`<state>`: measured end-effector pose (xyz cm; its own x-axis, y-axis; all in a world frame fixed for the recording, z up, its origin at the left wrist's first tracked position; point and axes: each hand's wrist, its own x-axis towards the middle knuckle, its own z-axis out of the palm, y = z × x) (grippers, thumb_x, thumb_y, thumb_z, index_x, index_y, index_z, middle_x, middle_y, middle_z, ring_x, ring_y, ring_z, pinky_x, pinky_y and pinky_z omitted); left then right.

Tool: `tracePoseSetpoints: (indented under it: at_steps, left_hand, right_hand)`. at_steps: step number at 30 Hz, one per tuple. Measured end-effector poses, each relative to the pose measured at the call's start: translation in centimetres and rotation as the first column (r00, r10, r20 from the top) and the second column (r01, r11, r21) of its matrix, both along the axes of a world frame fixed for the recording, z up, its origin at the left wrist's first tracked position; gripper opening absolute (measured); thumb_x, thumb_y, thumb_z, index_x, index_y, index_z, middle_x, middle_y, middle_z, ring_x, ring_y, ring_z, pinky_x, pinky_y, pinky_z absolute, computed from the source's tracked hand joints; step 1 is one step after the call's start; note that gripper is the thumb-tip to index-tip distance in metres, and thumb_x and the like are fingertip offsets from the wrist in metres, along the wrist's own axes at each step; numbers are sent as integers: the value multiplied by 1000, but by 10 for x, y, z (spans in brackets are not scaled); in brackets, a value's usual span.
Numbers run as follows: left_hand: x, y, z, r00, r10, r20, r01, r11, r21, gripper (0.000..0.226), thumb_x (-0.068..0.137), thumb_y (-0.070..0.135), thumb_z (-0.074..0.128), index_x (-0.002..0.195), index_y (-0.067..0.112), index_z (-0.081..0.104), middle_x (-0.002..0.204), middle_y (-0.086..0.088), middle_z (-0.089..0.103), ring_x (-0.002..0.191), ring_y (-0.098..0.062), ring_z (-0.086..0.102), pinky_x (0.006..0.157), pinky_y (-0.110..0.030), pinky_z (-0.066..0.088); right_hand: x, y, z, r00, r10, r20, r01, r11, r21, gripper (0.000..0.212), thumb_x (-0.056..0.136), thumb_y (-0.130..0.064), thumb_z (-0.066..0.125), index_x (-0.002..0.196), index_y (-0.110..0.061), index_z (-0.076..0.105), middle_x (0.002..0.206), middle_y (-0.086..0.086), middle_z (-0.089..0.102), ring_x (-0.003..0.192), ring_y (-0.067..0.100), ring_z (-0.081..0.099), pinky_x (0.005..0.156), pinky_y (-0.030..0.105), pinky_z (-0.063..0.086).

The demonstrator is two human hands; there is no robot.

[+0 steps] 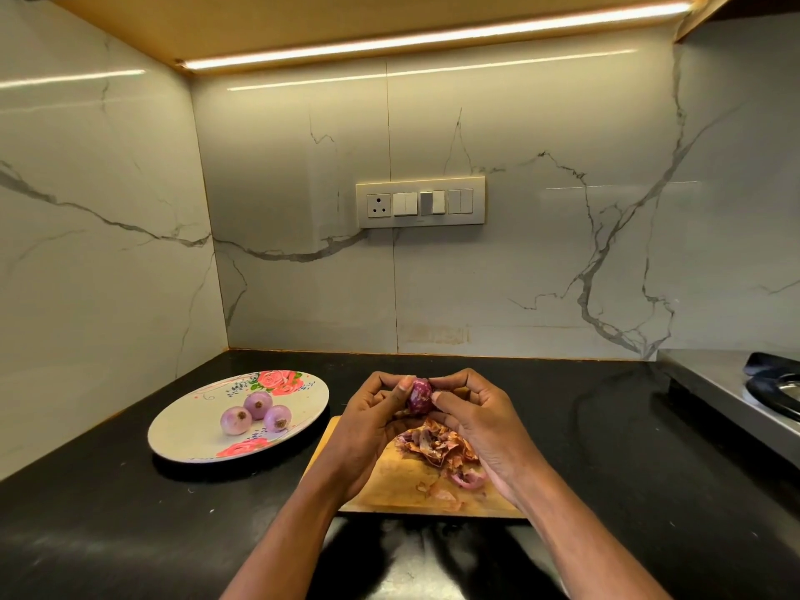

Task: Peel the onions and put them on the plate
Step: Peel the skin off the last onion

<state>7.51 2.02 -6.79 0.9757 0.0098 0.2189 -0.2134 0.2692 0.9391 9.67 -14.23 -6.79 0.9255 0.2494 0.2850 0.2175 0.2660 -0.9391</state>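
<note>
A small purple onion [420,397] is held above the wooden cutting board [391,482] between both hands. My left hand [368,420] grips it from the left with curled fingers and thumb. My right hand [472,415] pinches it from the right, thumb against its skin. Under the hands, a heap of dry brown and purple onion peels [441,448] lies on the board. To the left stands a floral plate [186,430] carrying three peeled onions [256,412] close together.
The black countertop [606,448] runs to marble walls at the back and left. A steel stove [744,391] sits at the right edge. A socket and switch panel [420,202] is on the back wall.
</note>
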Motion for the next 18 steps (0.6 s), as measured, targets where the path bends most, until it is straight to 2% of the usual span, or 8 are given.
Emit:
tracePoseSetpoints:
  at_steps: [3, 7, 13, 16, 18]
  left_hand:
    - [-1, 1, 1, 1000, 3, 5, -3, 1000, -4, 24, 96, 20, 55, 113, 4, 61, 101, -9, 73, 92, -20, 73, 75, -27, 58]
    - [-1, 0, 1, 1000, 6, 4, -6, 1000, 17, 36, 88, 26, 60, 115, 3, 60, 105, -13, 73, 97, -25, 72, 81, -33, 58]
    - [0, 1, 0, 1000, 10, 7, -10, 1000, 2, 38, 87, 29, 60, 115, 3, 61, 106, -13, 72, 97, -24, 71, 81, -31, 57]
    - [0, 1, 0, 1000, -2, -3, 2, 1000, -4, 32, 89, 27, 60, 112, 4, 62, 105, -13, 72, 95, -24, 71, 79, -32, 57]
    - [0, 0, 0, 1000, -2, -5, 2, 1000, 1, 28, 93, 25, 57, 111, 4, 62, 103, -12, 72, 94, -23, 71, 78, -30, 57]
  right_hand:
    - [0, 0, -1, 1000, 0, 17, 0, 1000, 2, 11, 90, -8, 70, 100, -12, 74, 102, 15, 74, 103, 27, 72, 92, 42, 58]
    - [0, 0, 0, 999, -14, 52, 17, 999, -50, 11, 86, -21, 77, 97, -18, 76, 101, 10, 75, 101, 24, 73, 93, 43, 58]
    - [1, -1, -1, 997, -23, 75, 27, 998, -55, 9, 89, -17, 75, 97, -18, 77, 102, 8, 75, 102, 21, 72, 92, 40, 58]
    - [1, -1, -1, 992, -54, 115, 65, 993, -100, 6, 88, -19, 76, 93, -20, 77, 100, 6, 76, 100, 21, 72, 90, 39, 59]
    - [3, -2, -1, 986, -83, 142, 101, 987, -125, 10, 90, -13, 73, 92, -21, 78, 99, 5, 75, 99, 20, 72, 88, 39, 60]
